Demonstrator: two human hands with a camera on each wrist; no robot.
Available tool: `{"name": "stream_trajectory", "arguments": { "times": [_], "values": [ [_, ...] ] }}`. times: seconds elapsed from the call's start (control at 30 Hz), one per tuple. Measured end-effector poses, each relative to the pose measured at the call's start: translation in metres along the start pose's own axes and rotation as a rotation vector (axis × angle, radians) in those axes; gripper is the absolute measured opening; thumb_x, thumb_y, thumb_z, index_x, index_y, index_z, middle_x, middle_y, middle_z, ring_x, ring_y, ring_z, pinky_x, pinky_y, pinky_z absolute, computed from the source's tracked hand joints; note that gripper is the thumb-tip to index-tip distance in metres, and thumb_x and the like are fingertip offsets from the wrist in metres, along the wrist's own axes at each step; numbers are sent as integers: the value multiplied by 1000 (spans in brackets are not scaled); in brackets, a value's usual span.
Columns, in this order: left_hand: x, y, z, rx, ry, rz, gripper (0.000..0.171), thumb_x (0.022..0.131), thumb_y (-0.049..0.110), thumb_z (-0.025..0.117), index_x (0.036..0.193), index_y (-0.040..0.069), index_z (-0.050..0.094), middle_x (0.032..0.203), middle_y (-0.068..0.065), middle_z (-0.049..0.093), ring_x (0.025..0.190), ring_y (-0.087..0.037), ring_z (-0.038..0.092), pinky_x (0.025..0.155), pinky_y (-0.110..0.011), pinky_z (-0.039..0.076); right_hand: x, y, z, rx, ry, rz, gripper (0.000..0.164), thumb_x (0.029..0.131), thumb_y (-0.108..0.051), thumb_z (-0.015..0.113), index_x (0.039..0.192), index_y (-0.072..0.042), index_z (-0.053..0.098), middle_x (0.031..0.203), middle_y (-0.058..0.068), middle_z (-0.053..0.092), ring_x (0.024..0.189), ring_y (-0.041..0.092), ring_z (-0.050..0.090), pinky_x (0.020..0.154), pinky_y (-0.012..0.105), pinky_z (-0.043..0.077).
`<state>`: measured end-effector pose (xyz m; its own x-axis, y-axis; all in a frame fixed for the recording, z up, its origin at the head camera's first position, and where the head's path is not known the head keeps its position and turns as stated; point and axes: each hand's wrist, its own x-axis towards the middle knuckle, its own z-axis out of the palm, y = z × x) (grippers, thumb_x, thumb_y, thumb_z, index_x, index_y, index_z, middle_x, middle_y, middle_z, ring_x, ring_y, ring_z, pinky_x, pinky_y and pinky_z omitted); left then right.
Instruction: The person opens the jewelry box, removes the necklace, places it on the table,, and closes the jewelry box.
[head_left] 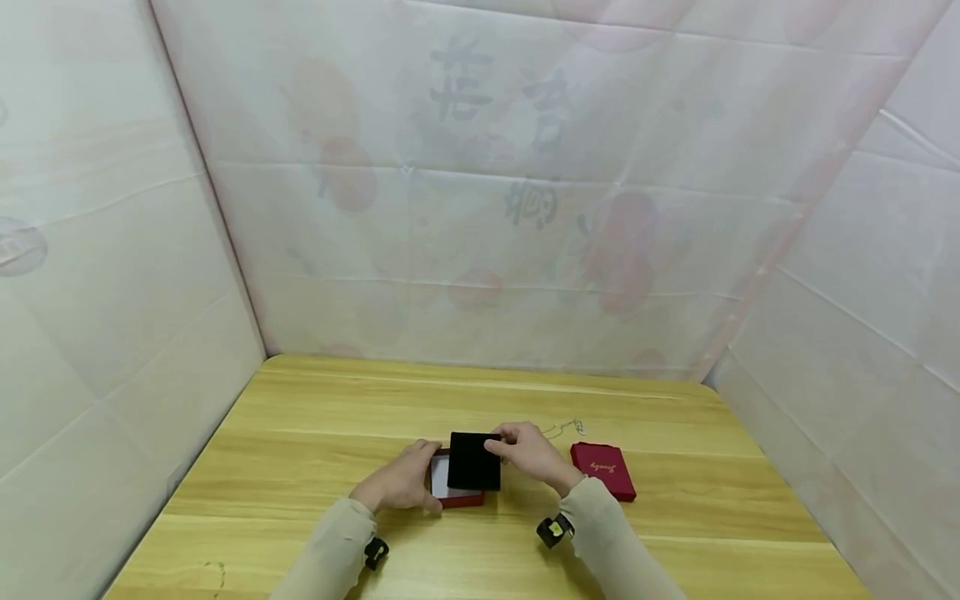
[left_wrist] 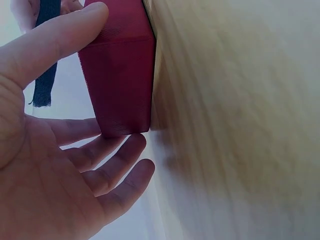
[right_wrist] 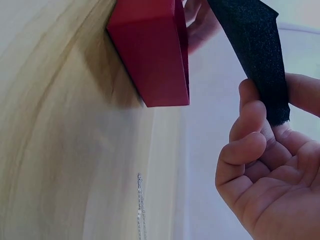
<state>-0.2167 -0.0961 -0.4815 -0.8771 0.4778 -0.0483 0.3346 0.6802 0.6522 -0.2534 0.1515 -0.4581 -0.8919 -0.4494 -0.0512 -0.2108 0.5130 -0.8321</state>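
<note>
Directly above the red box [head_left: 462,502], over its right part, a square black pad [head_left: 475,462] is held flat side up, apart from the rim and, in the right wrist view, slanted against it. The box itself rests on the wood-patterned desk [head_left: 337,400], its white inside showing to the left of the pad.

At the box's left side, the left hand [head_left: 405,479] is clamped on the box, its thumb against the wall near the front left corner and its other fingers reaching along to the back left one. To the right of the box, the right hand [head_left: 531,454] pinches the pad by its right edge, thumb on top and fingers curled beneath.

Farther right of the box, beyond the right hand, a red lid [head_left: 606,472] with gold lettering lies on the desk, set slightly askew. Behind the box and to its right, near the lid's back edge, lies a thin silvery chain [right_wrist: 140,195]. Well behind the box, past the desk's far edge, hangs a pale cloth [head_left: 450,242] with faint red blotches and grey characters.
</note>
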Motion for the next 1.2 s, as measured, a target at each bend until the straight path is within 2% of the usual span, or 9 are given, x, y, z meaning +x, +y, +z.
{"name": "stream_trajectory", "arguments": {
  "times": [0.2, 0.47, 0.67, 0.83, 1.2],
  "values": [
    [-2, 1, 0, -3, -5, 2, 90, 69, 22, 85, 139, -6, 36, 138, -20, 39, 126, -35, 38, 100, -49, 36, 2, 1, 0, -12, 18, 11, 24, 92, -36, 61, 92, -12, 66, 77, 19, 58, 69, 33, 54, 56, 29, 42],
    [-2, 0, 0, -16, 4, -9, 91, 68, 24, 86, 139, -5, 36, 135, -20, 43, 123, -35, 41, 100, -50, 36, 5, -1, 6, -74, 24, 11, 21, 93, -34, 61, 93, -14, 67, 68, 7, 53, 59, 15, 44, 54, 29, 38],
    [-4, 1, -2, -33, 7, -14, 93, 68, 22, 86, 139, -9, 34, 138, -24, 40, 125, -38, 39, 102, -51, 33, 7, -2, 9, -99, 18, 7, 21, 92, -33, 62, 94, -12, 67, 67, 0, 50, 61, 14, 42, 55, 29, 37],
    [-3, 0, -2, -43, 13, -2, 91, 68, 22, 86, 137, -9, 36, 135, -22, 43, 120, -36, 43, 100, -50, 36, 9, -2, 14, -130, 16, 1, 21, 91, -30, 64, 97, -11, 69, 72, 0, 53, 65, 13, 44, 57, 28, 39],
    [-3, -1, 0, -50, 9, -13, 91, 68, 22, 86, 137, -9, 36, 135, -22, 42, 120, -36, 43, 98, -50, 37, 10, -5, 18, -185, 23, -12, 18, 92, -27, 63, 98, -11, 70, 74, -1, 56, 65, 14, 46, 57, 29, 41]
  ]
}}
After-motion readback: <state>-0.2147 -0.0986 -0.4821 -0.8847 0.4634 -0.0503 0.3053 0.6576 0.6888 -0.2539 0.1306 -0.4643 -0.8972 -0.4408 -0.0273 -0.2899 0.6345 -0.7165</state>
